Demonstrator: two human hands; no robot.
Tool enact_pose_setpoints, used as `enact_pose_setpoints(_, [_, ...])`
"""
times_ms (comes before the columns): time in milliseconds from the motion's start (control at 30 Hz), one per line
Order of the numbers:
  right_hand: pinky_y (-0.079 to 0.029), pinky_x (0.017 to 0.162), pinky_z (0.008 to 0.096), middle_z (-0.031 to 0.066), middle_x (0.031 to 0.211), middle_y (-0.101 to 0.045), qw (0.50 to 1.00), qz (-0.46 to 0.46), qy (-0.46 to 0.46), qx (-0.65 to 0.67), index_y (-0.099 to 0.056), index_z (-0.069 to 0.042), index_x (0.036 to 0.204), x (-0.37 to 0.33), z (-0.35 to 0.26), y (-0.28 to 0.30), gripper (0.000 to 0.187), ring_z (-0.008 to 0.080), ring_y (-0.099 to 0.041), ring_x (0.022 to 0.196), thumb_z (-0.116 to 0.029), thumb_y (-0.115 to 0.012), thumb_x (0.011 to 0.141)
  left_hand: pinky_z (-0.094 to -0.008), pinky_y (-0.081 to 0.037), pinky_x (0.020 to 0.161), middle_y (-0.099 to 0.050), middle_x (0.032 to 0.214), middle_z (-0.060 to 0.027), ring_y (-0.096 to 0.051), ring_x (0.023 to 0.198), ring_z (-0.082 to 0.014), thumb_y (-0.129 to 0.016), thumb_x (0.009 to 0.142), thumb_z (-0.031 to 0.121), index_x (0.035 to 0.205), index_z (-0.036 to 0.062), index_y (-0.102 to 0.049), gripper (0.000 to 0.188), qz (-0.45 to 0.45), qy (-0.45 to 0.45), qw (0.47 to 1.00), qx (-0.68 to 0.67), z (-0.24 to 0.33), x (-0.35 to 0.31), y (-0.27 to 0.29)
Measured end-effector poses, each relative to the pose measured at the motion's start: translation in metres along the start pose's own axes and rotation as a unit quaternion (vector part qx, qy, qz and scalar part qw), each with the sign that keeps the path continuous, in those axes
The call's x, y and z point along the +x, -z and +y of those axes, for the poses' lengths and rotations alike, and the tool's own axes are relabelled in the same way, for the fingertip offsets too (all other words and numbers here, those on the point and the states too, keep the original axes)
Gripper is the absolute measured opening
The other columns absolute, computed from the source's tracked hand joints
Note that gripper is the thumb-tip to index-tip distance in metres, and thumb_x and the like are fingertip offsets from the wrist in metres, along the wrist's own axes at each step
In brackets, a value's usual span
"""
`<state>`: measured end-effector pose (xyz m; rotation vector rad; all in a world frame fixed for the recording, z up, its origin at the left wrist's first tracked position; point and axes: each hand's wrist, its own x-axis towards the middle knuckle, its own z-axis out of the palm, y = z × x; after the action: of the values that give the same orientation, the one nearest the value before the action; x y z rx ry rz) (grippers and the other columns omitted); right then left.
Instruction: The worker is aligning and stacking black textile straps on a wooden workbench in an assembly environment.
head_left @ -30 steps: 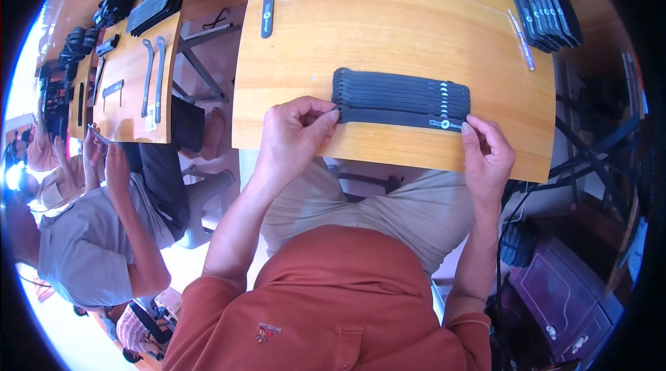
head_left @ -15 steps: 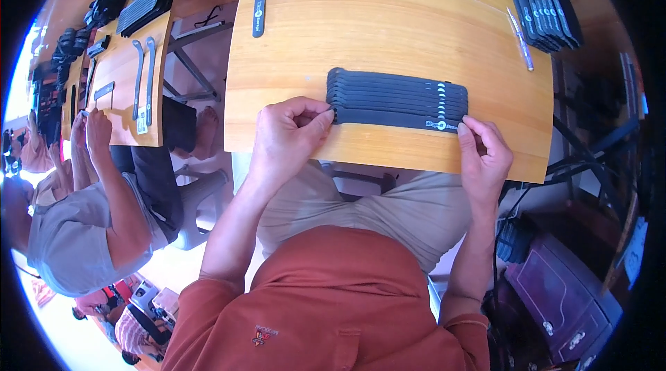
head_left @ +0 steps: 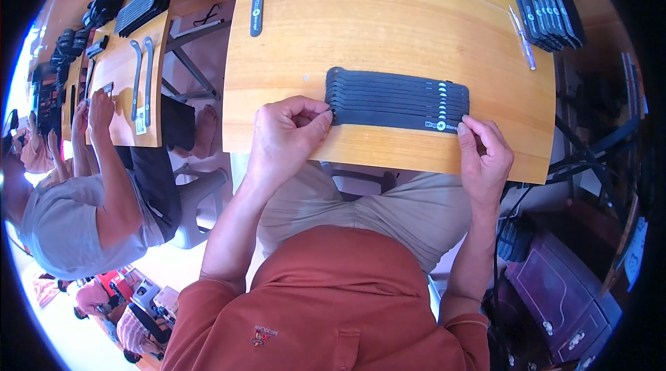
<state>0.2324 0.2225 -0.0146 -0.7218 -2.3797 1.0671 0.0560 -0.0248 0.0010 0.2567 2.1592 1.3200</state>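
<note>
A fanned stack of dark fabric straps (head_left: 388, 97) lies crosswise on the wooden table in front of me, each strap overlapping the one behind it. White print lines up near their right ends. My left hand (head_left: 295, 131) pinches the left end of the nearest strap between thumb and forefinger. At that strap's right end, my right hand (head_left: 483, 152) has thumb and forefinger closed on the corner. The strap lies flat along the front of the stack. My fingertips cover both of its tips.
A single dark strap (head_left: 258, 3) lies at the table's far left. Another strap bundle (head_left: 544, 6) sits at the far right beside a pen (head_left: 522, 38). To my left, a co-worker (head_left: 83, 218) handles a small dark piece at another wooden table (head_left: 149, 138) holding more straps.
My hands and the strap stack stay almost still. The co-worker on the left has shifted, with their hands now higher and closer to the small dark piece.
</note>
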Motion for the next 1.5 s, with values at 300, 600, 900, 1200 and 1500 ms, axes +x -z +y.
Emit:
enact_pose_setpoints(300, [-0.049,0.064,0.0301,0.0124,0.082,-0.068,1.0,0.001,0.002,0.012,-0.074,0.005,0.103,0.0006,0.0037,-0.0002,0.013,0.0183,-0.063,0.068,-0.005,-0.074,0.094,-0.0217,-0.052,0.06,-0.072,0.075,-0.0034,-0.063,0.066,-0.0049,-0.075,0.094,0.005,0.1,-0.0067,-0.076,0.013,0.019,0.011,0.999,-0.028,-0.0012,0.0006,-0.0036])
enact_pose_setpoints(600, [-0.05,0.065,0.0317,0.0138,0.083,-0.068,1.0,0.001,0.009,0.013,-0.074,0.005,0.102,0.0012,0.004,-0.0001,0.013,0.0214,-0.065,0.069,-0.006,-0.073,0.094,-0.0214,-0.051,0.059,-0.071,0.074,-0.0032,-0.063,0.064,-0.0052,-0.074,0.095,0.006,0.099,-0.0068,-0.075,0.013,0.022,0.013,0.999,-0.023,0.0031,-0.0008,-0.0035])
enact_pose_setpoints(900, [-0.052,0.065,0.0334,0.0141,0.084,-0.069,1.0,-0.01,0.0,0.002,-0.074,0.004,0.102,0.0029,-0.0006,0.0026,0.013,0.0238,-0.067,0.07,-0.005,-0.073,0.094,-0.0201,-0.051,0.059,-0.07,0.074,-0.0035,-0.063,0.064,-0.0052,-0.074,0.096,0.005,0.098,-0.0064,-0.074,0.011,0.015,0.008,1.0,0.0,0.0043,-0.0004,-0.0032])
enact_pose_setpoints(1200, [-0.052,0.065,0.0341,0.0145,0.084,-0.07,1.0,-0.011,-0.006,-0.007,-0.074,0.004,0.102,0.0039,-0.0021,0.0024,0.013,0.0235,-0.067,0.068,-0.005,-0.072,0.094,-0.0201,-0.05,0.058,-0.069,0.073,-0.0031,-0.062,0.062,-0.005,-0.074,0.096,0.005,0.098,-0.0054,-0.074,0.011,0.013,-0.002,1.0,0.009,0.0029,0.0002,-0.0029])
enact_pose_setpoints(1500, [-0.05,0.063,0.0317,0.0131,0.082,-0.069,1.0,-0.006,-0.01,-0.001,-0.074,0.005,0.102,0.0034,-0.0013,0.0003,0.013,0.0203,-0.065,0.066,-0.005,-0.073,0.093,-0.0205,-0.049,0.057,-0.07,0.073,-0.0023,-0.061,0.062,-0.0044,-0.075,0.094,0.005,0.098,-0.0057,-0.075,0.011,0.019,0.003,1.0,0.004,0.0033,-0.0005,-0.0028])
